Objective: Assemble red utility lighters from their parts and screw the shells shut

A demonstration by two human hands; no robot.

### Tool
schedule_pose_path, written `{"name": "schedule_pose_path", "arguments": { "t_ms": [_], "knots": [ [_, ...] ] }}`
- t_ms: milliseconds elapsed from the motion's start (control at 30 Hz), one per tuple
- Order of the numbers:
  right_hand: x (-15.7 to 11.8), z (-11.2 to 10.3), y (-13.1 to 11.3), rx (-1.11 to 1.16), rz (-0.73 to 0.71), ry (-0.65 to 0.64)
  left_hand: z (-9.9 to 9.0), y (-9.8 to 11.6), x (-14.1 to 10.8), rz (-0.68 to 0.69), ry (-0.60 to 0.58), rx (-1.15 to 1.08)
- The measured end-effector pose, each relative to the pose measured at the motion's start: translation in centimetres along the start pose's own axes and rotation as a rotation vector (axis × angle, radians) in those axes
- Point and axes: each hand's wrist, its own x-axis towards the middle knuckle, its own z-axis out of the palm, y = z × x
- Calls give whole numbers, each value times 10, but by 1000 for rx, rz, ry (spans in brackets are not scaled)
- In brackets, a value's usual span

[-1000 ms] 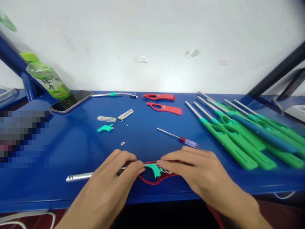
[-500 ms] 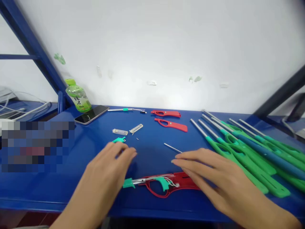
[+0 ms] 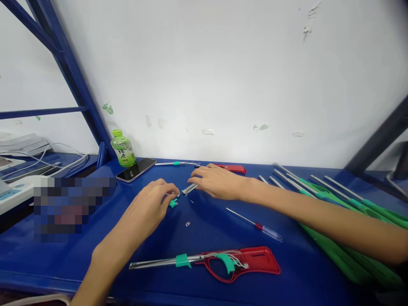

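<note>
My left hand reaches over the table with its fingers closed on a clear plastic fuel tank, mostly covered. Beside these fingertips lies a green trigger piece. My right hand stretches across to a second clear fuel tank, its fingers closed on the far end. Nearer to me lies an opened red lighter with a metal tube, green trigger and white wires exposed. A screwdriver with a clear and red handle rests under my right forearm.
Several green long-tube lighters are piled at the right. A phone and a green bottle stand back left. By the wall lie a loose metal tube and a red casing. A small metal bit sits mid-table.
Both hands have moved forward, away from the opened lighter, to the clear fuel tanks. My right hand has crossed to the left. The view has tilted up, and a small metal bit now shows mid-table.
</note>
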Motion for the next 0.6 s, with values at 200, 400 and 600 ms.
{"name": "schedule_pose_path", "arguments": {
  "t_ms": [200, 400, 600],
  "knots": [
    [19, 15, 1, -74, -35, -102, 8, -2, -1, 22, -38, 9],
    [-8, 4, 8, -42, 20, -102, 4, 1, 0, -35, -98, 99],
    [-58, -32, 7, 89, 105, 59, 2, 11, -1, -49, -150, 135]
  ]
}}
